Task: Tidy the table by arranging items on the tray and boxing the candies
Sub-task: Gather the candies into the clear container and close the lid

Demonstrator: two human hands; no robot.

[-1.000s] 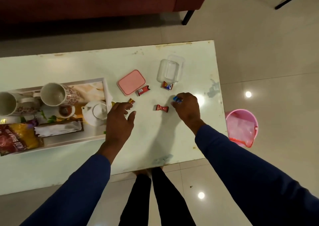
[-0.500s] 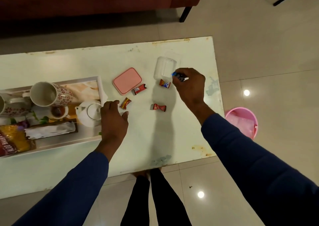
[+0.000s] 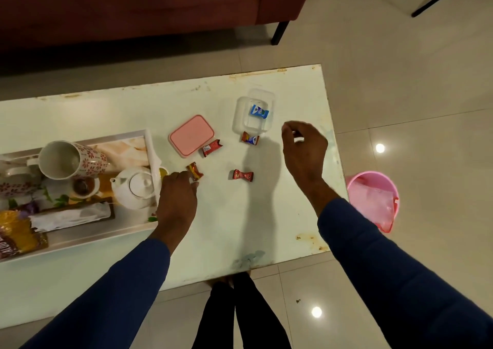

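One blue-wrapped candy [image 3: 259,111] sits in the clear plastic box [image 3: 240,114]; four wrapped candies lie loose on the pale table [image 3: 106,108], and the flat pink lid [image 3: 191,135] is off beside the box. Right hand [image 3: 304,148] hangs right of the box, fingers loosely curled, holding nothing. Left hand [image 3: 177,194] touches the orange-brown candy [image 3: 195,171], grip unclear; white tray [image 3: 80,238] looks loaded, so most boxing plus lidding is left.

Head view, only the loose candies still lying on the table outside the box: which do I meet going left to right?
Brown-orange candy at the left hand → red candy by the pink lid → red bow-wrapped candy → red-and-blue candy.
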